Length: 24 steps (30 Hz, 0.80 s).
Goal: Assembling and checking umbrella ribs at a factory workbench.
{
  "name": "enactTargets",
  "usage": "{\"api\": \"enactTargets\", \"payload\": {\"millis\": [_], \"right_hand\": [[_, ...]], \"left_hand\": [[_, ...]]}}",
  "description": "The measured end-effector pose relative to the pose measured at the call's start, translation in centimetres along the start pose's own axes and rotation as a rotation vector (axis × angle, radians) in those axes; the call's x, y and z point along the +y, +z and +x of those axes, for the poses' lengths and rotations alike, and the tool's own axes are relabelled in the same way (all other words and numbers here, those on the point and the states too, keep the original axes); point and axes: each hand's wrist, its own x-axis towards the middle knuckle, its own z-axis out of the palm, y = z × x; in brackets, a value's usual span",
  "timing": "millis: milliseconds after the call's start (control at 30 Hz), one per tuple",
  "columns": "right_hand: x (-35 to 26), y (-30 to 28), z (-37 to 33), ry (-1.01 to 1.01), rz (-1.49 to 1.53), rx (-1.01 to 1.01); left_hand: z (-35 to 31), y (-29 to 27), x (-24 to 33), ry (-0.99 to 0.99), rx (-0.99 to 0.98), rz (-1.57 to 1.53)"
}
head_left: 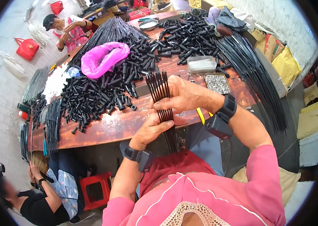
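Upright in front of me is a bundle of thin black rods (159, 86), spread a little like a fan at its top. My right hand (181, 94) grips it near the upper part, thumb across the front. Lower down, my left hand (149, 130) is closed round the same bundle, its thumb lying over the rods. The bundle's lower end hangs past the table edge toward my lap. Just beyond my hands, a big heap of short black tubular parts (91, 98) covers the wooden table (106, 132). What the rods are for does not show.
A pink plastic bag (104, 60) lies on the heap. At right stand a clear tub (201, 64), a tin of small metal pieces (217, 83) and a long rod bundle (257, 75). Co-workers sit at far left (70, 32) and near left (34, 199), beside a red stool (95, 190).
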Motion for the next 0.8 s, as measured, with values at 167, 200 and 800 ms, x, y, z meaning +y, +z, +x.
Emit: {"api": "enactTargets", "payload": {"millis": [167, 200, 800], "right_hand": [[-1.1, 0.3, -0.2, 0.072, 0.018, 0.003], [-1.1, 0.1, -0.3, 0.059, -0.033, 0.002], [5.4, 1.8, -4.3, 0.704, -0.673, 0.218]], "left_hand": [[-0.1, 0.2, -1.1, 0.038, 0.075, 0.125], [0.3, 0.2, -1.3, 0.029, 0.052, 0.116], [-0.6, 0.4, -1.0, 0.077, 0.162, 0.059]]}}
